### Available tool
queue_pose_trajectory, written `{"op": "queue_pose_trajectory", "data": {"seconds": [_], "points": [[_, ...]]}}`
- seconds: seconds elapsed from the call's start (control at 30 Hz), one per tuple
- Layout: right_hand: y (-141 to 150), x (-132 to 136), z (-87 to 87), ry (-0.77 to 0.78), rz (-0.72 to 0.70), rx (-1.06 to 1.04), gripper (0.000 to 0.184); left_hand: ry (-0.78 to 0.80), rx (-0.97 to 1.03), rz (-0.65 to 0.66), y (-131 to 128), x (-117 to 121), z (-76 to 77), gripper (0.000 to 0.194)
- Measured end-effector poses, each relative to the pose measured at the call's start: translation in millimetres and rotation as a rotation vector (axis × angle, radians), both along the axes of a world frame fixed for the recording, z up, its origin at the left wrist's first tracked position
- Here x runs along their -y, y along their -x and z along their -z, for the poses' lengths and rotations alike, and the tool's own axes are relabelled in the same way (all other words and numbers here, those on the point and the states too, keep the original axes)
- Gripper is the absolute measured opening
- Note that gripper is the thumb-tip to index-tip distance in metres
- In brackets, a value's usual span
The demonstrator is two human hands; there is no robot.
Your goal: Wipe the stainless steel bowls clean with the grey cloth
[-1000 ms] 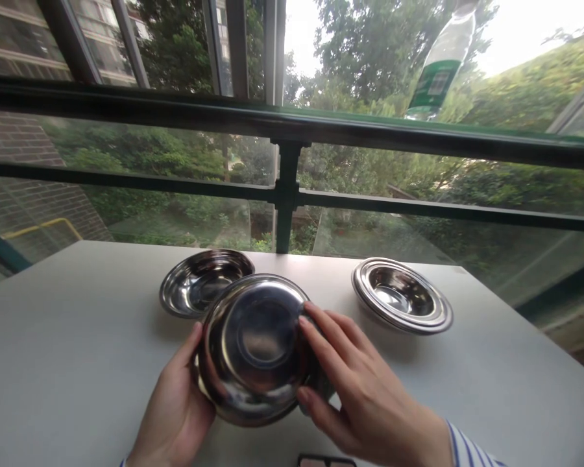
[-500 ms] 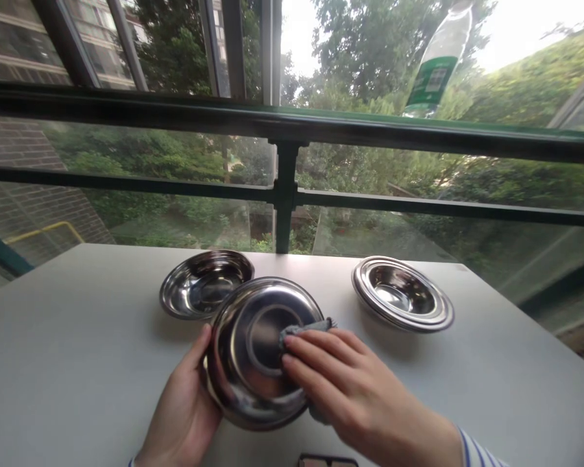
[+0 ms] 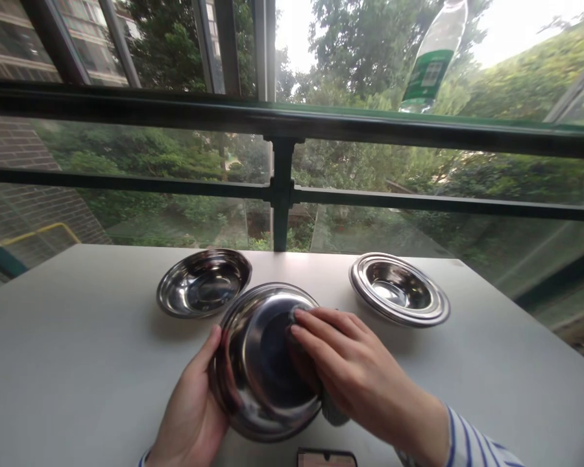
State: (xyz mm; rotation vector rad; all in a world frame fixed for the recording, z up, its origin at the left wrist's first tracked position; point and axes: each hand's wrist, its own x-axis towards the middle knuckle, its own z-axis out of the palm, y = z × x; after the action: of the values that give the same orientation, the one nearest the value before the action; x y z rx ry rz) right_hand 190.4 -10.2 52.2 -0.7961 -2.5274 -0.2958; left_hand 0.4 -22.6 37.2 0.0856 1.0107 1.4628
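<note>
A shiny stainless steel bowl is held tilted above the table, its round underside facing me. My left hand grips its left rim, thumb on the near side and the other fingers hidden behind. My right hand presses a grey cloth against the bowl's base on the right; most of the cloth is covered by the fingers. Behind the held bowl, a second steel bowl lies face up on the table. To the right sit stacked steel bowls, also face up.
The white table reaches to a window with a dark green rail. A clear plastic bottle with a green label stands on the rail. A phone shows at the bottom edge.
My right hand and the cloth have moved slightly up and right over the bowl's base. The held bowl has turned and dropped a little. The view has shifted slightly.
</note>
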Motion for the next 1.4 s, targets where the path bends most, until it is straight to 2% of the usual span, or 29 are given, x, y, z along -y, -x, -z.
{"op": "queue_pose_trajectory", "data": {"seconds": [0.1, 0.17, 0.3, 0.5, 0.67, 0.83, 0.97, 1.03, 1.1, 1.3, 1.4], "points": [[5, 5, -0.4, 0.0, -0.138, -0.013, 0.033, 0.006, 0.029, 0.029, -2, 0, 1.1, 0.024], [8, 7, -1.6, 0.01, -0.181, -0.02, 0.033, -0.01, 0.043, 0.053, -3, 0, 2.1, 0.024], [10, 6, -4.9, 0.069, -0.068, -0.017, 0.031, -0.022, 0.06, 0.052, -5, 0, 3.1, 0.023], [14, 10, -7.2, 0.116, -0.193, -0.034, 0.031, 0.005, 0.058, 0.008, -7, 0, 2.8, 0.021], [16, 8, -6.2, 0.124, -0.067, -0.019, 0.033, -0.003, 0.053, 0.044, -10, 2, 5.3, 0.021], [16, 13, -4.8, 0.159, -0.183, -0.016, 0.032, 0.002, 0.026, 0.01, -7, 2, 5.8, 0.02], [11, 6, -3.5, 0.143, -0.069, -0.027, 0.033, -0.031, 0.016, 0.036, -7, 2, 3.8, 0.019], [8, 0, -0.7, 0.111, 0.029, -0.065, 0.035, -0.024, 0.002, 0.012, -8, 3, 2.9, 0.02], [8, -3, 2.0, 0.113, 0.068, -0.086, 0.035, -0.007, 0.0, -0.015, -8, 2, 2.6, 0.021], [18, 11, -1.1, 0.139, -0.154, -0.046, 0.03, 0.017, 0.041, -0.02, -6, 0, -0.1, 0.021], [19, 16, -6.0, 0.127, -0.19, -0.059, 0.029, -0.005, 0.025, -0.037, -5, 0, -3.6, 0.022]]}}
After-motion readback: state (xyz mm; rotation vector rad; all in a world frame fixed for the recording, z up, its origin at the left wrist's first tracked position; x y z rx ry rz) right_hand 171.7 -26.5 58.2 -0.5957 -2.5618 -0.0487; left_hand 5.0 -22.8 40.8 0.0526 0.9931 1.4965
